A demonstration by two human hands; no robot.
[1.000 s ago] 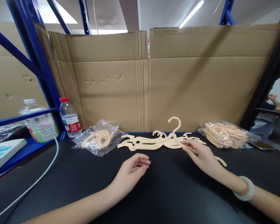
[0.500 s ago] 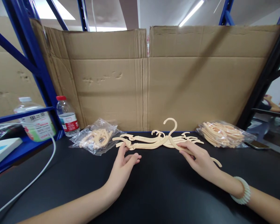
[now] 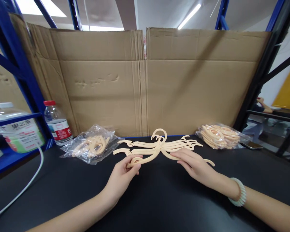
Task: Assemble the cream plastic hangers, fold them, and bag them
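A cream plastic folding hanger [image 3: 150, 158] is spread in front of me, its hook upward. My left hand [image 3: 120, 177] is closed around the end of its left arm, thumb and fingers pinching it. On the opposite arm my right hand [image 3: 197, 166] is closed, fingers over the top and thumb beneath; the tip shows past the hand. Just behind lie several more cream hangers [image 3: 145, 151] on the black table [image 3: 157, 199], arms overlapping. The front hanger partly covers their hooks and middles.
A clear bag of hanger parts [image 3: 90, 146] lies left, another bag [image 3: 219, 137] lies right beside a phone [image 3: 252, 145]. A red-capped bottle [image 3: 59, 124] and a white cable [image 3: 26, 187] are at left. Cardboard [image 3: 106, 83] walls the back. Part of a person [image 3: 263, 106] shows far right.
The front hanger has come down and left, its hook lower against the others. My left hand, formerly at the rear hangers, now grips its left arm. The view has shifted right.
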